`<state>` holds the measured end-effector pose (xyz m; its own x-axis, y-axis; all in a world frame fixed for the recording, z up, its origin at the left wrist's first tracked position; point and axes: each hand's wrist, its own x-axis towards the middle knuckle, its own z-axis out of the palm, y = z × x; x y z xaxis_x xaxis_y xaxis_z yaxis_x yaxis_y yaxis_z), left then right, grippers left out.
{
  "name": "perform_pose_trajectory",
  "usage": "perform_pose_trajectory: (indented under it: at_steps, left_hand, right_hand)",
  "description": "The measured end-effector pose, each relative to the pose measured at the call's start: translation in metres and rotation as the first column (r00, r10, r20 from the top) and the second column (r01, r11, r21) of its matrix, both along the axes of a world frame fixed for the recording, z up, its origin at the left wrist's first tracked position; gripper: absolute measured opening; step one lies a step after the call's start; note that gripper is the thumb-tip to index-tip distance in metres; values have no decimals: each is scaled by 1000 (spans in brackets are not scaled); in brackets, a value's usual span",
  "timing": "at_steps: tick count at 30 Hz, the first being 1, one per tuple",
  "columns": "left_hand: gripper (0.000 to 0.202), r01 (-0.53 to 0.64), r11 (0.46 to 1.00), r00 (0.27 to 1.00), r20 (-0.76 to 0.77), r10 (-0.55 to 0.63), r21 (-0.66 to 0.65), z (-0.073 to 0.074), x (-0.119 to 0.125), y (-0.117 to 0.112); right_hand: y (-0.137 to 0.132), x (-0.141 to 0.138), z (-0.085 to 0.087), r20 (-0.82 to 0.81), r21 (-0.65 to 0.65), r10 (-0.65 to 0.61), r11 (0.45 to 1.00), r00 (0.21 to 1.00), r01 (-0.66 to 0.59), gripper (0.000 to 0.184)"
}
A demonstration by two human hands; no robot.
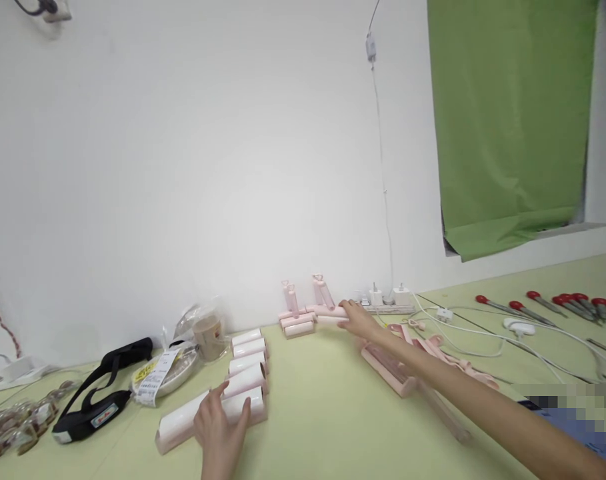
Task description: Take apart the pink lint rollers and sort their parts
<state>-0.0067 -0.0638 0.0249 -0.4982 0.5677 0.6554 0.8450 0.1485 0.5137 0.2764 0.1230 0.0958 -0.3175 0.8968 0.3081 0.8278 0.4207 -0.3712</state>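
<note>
My left hand (217,423) is curled over the nearest white roll (245,403), which looks like a lint roller refill. Another white roll (180,421) with a pink edge lies against its left side. Behind these, more white rolls (247,364) run in a column toward the wall. Far ahead, my right hand (355,320) is closed on the end of a pink lint roller (330,315) whose handle leans on the wall. Beside it is another pink lint roller (297,325), also with an upright handle. Under my right forearm lie pink roller parts (389,368), partly hidden.
Left are a cup in plastic wrap (210,335), a labelled wrapped dish (167,375), a black strap (100,407) and small clear-packed items (25,427). Right are a power strip (387,309), white cables (477,333) and red-ended tools (537,310). A green curtain (513,120) hangs behind.
</note>
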Motion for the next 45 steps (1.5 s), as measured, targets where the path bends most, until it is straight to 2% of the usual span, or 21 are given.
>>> perform_pose_trajectory:
  at_steps: [2,5,9,11,13,16,18,21,22,23,24,26,28,30,32,33,36,39,42,43,45]
  left_hand:
    - [49,-109,991,991,-89,102,-78,-19,-14,-8]
    - [47,-129,983,979,-177,104,-133,-41,-23,-15]
    - [38,-4,994,988,-156,-14,-113,-56,-31,-7]
    - [37,85,994,992,-93,-91,-70,-57,-33,-4]
    - [36,157,987,988,-6,-157,-36,-53,-32,-4]
    - [31,234,971,963,150,-225,-50,-42,-24,-13]
    - [28,294,951,932,249,-264,-91,-33,-16,-22]
    - [29,371,921,876,374,-305,-118,-17,0,-32]
    - [34,384,918,854,418,-310,-104,-11,8,-33]
    - [40,396,914,829,462,-316,-85,-4,16,-32]
    - [45,418,906,795,511,-326,-73,3,26,-29]
    - [47,497,862,721,602,-344,-103,20,49,-18]
    - [42,583,791,680,643,-352,-183,38,71,-2]
    - [39,635,729,678,637,-367,-256,56,91,15]
    - [38,679,666,670,632,-390,-309,70,106,30]
    - [38,709,618,655,644,-396,-340,76,112,37]
    - [37,789,419,601,703,-380,-448,89,127,54]
    - [37,792,190,609,736,-295,-580,95,139,68]
    - [41,734,-32,663,726,-186,-678,97,146,82]
    - [43,718,-91,674,722,-157,-690,97,146,85]
    - [47,710,-172,673,730,-119,-683,95,143,90]
  right_hand:
    - [29,-10,-4,38,-34,-45,998,998,47,30]
    - [53,-21,-19,68,-68,-59,996,996,64,28]
    - [62,-33,-35,20,-14,-83,996,996,83,28]
    - [61,-37,-38,-44,33,-101,994,994,102,30]
    - [54,-41,-40,-129,76,-107,990,986,118,41]
    - [28,-43,-42,-251,137,-13,989,968,49,52]
    - [-2,-39,-46,-296,165,130,983,946,-83,46]
    - [-62,-30,-53,-329,168,346,937,879,-306,29]
    - [-82,-27,-55,-351,162,416,909,839,-383,25]
    - [-101,-25,-57,-472,118,498,853,728,-508,23]
    - [-116,-23,-58,-593,52,490,815,639,-577,22]
    - [-137,-20,-61,-821,-114,305,740,483,-662,30]
    - [-145,-16,-64,-935,-262,14,649,355,-715,37]
    - [-143,-10,-67,-939,-341,-230,537,255,-772,39]
    - [-138,-4,-70,-904,-365,-376,424,206,-829,40]
    - [-135,0,-71,-883,-367,-427,365,196,-855,41]
    - [-131,9,-69,-826,-326,-531,180,187,-928,51]
    - [-133,13,-65,-784,-276,-585,28,208,-961,64]
    - [-134,13,-64,-761,-220,-611,-71,217,-973,63]
    - [-134,13,-66,-756,-196,-620,-90,209,-976,61]
    - [-131,12,-69,-740,-137,-651,-100,169,-986,60]
